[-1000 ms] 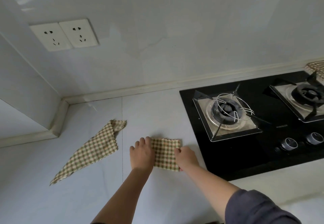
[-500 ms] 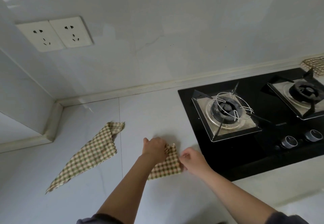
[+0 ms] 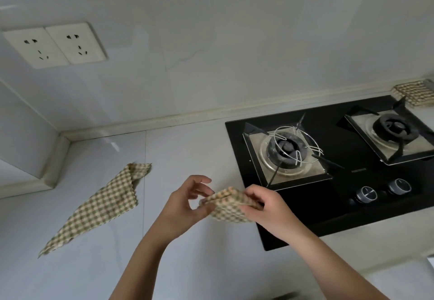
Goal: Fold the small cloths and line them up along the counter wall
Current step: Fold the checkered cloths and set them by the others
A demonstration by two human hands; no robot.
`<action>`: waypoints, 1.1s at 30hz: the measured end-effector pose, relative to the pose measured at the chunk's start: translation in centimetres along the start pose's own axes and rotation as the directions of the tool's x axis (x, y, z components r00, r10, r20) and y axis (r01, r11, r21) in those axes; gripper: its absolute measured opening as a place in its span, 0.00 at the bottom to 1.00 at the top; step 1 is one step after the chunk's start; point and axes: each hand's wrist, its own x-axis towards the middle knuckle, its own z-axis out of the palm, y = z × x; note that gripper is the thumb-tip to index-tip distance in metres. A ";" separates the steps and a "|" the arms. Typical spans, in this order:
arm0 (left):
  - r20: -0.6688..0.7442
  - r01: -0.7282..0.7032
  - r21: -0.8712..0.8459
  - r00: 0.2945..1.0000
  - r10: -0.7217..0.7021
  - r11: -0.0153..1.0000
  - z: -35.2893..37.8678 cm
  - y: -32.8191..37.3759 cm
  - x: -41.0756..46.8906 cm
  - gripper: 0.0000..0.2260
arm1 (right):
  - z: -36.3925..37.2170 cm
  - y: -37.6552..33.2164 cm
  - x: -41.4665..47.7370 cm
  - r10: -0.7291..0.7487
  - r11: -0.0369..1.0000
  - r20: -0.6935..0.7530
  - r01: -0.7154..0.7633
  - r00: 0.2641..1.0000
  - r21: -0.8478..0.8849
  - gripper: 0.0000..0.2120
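Both hands held one small checked cloth between them, clear of the counter. Her or his left hand pinched the left edge of the folded cloth with thumb and lower fingers, while the upper fingers curled loosely above it. On the other side the right hand gripped the right edge, its fingers wrapped over the fabric. A second earlier that cloth had lain flat on the counter as a neat rectangle, with both hands pressing down on it. Half a second earlier the left hand had begun gathering it up. Now it hung slightly bunched in the air, just beside the front left corner of the black hob. That lift suggested the folding of this piece was finished, or nearly so, and that it was about to be carried to the wall. It might also have been getting one more fold in the air; the view could not settle which. To the left a loose cloth lay where it had been, spread in a long, rough triangle on the counter, not yet folded, well apart from the hands. At the far right a third cloth sat folded against the wall behind the hob, partly cut off by the edge of the view. By that count one piece was placed, one was in hand, and one remained to be folded.
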 end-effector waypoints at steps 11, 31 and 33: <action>-0.046 -0.070 -0.182 0.997 0.063 0.981 16.4 11.3 3.3 0.07 | -17.8 0.4 -7.6 -0.038 0.998 -0.087 0.042 0.995 0.052 0.08; 0.191 -0.681 0.206 0.732 0.654 0.703 41.7 25.7 14.0 0.20 | -47.5 6.2 -17.4 -0.066 0.991 -0.291 0.028 0.954 -0.133 0.05; 0.289 -0.732 0.262 0.682 0.672 0.629 42.6 26.8 16.6 0.12 | -50.3 6.3 -17.0 -0.073 0.990 -0.291 0.033 0.954 -0.140 0.05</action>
